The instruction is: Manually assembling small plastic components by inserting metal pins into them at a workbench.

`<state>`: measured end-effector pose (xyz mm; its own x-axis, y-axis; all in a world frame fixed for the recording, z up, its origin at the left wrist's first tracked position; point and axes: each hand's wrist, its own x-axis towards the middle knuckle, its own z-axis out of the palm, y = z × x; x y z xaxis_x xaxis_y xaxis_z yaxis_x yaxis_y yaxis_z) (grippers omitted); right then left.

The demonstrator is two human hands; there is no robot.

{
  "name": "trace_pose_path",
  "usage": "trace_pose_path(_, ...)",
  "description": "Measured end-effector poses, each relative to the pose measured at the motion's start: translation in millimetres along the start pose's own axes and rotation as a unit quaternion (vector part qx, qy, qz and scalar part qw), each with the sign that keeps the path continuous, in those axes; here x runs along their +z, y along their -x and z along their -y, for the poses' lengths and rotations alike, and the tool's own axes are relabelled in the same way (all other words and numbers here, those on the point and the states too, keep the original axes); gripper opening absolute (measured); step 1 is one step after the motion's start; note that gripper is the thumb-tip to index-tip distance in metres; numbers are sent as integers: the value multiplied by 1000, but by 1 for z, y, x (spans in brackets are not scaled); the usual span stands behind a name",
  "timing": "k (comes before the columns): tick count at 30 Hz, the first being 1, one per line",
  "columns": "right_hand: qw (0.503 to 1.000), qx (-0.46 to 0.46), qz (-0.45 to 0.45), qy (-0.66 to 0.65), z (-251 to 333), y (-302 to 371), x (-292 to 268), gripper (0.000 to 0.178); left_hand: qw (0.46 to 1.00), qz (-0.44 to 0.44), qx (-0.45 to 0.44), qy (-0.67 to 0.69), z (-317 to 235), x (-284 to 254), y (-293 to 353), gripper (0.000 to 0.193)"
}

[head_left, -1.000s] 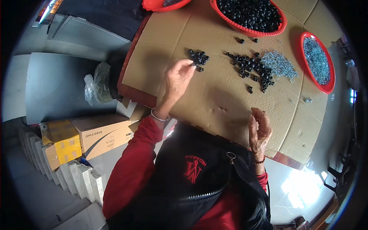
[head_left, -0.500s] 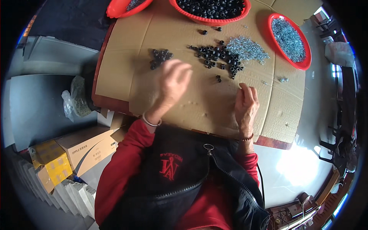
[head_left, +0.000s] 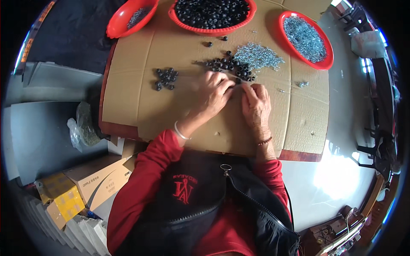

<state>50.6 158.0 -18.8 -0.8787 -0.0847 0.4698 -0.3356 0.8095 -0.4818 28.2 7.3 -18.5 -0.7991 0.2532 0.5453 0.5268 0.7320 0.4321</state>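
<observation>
My left hand (head_left: 217,94) and my right hand (head_left: 257,104) meet low over the cardboard, fingertips nearly touching. Both have thumb and fingers drawn together in a pinch. A small dark piece shows between the fingertips, but I cannot make out which hand holds it. Just beyond them lies a loose heap of small black round caps (head_left: 230,64) with holes. A pile of small shiny metal pins (head_left: 258,56) spreads beside it. To the left of my hands sits a smaller cluster of black caps (head_left: 165,78).
A red basket (head_left: 213,30) full of black caps stands at the back. Red dishes of metal pieces flank it, one at the far left (head_left: 114,27) and one at the right (head_left: 325,64). The cardboard sheet (head_left: 128,98) covers a table. Cartons (head_left: 96,181) stand lower left.
My left hand has moved right, from beside the small cluster to my right hand. The right hand has shifted slightly left. The whole view has shifted a little.
</observation>
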Motion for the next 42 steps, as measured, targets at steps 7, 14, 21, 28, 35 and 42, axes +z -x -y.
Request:
trace_pose_path(7, 997, 8, -6, -76, 2, 22, -22, 22, 999, -16, 10, 34, -5, -1, -10, 20)
trace_pose_path(14, 984, 108, -46, -135, -11, 22, -28, 17, 998, 38, 32, 37, 5, 15, -27, 23)
trace_pose_path(21, 982, 146, -94, -78, -23, -1, -17, 14, 978, 7, -67, 200, 4, -5, -12, 18)
trace_pose_path(28, 988, 137, -67, 22, -20, -24, 7, 10, 868, 64, -305, 386, -2, -30, 7, 18)
trace_pose_path(35, 980, 171, -55, 81, -26, -33, 19, 9, 834, 52, -307, 455, -9, -37, 17, 20)
trace_pose_path(42, 972, 230, -27, 36, -33, -36, 16, 10, 834, 70, -297, 459, -15, -42, 22, 19)
